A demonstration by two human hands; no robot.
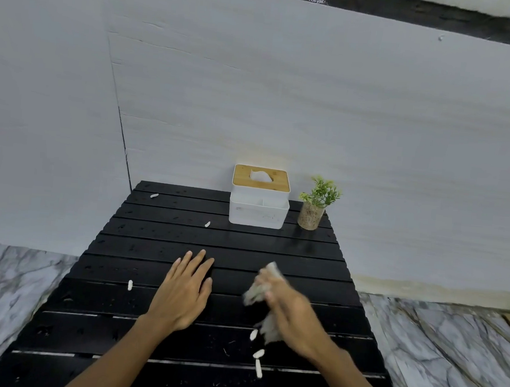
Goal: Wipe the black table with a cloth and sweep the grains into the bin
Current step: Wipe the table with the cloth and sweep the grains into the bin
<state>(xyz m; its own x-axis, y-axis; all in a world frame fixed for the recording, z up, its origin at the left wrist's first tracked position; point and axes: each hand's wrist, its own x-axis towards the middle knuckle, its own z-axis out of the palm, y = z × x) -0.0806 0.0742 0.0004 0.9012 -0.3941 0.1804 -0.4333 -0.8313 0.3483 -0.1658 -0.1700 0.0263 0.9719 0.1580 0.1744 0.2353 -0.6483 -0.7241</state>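
**A:** What are my fingers doing right now?

**B:** Your right hand [291,312] is squeezed around the cloth [262,289]. It looks blurry. The cloth is pale and crumpled, and a bit of it hangs out under your palm, down near the slats. Your left hand [185,292] holds nothing. Its fingers are stretched out flat on the black table [157,237].

**A:** I see white grains. Where are they?

**B:** Three grains [258,353] sit in a line just below the cloth. One lies just left of your left hand, and two more are far back, one of them near the tissue box [259,197]. They are long, white and easy to see on the dark wood.

**A:** What can go wrong from here?

**B:** I think the table has gaps between its slats. If I push the cloth across them, grains can drop through to the marble floor [448,364]. A fast swipe can also flick grains off the side edge.

**A:** And the bin?

**B:** I cannot see a bin at all. So I do not know which way to sweep yet. A wide swipe at the back can also bump the little potted plant [316,203] beside the tissue box.

**A:** How does the table look?

**B:** Black, with tiny specks all over. It is not clean yet.
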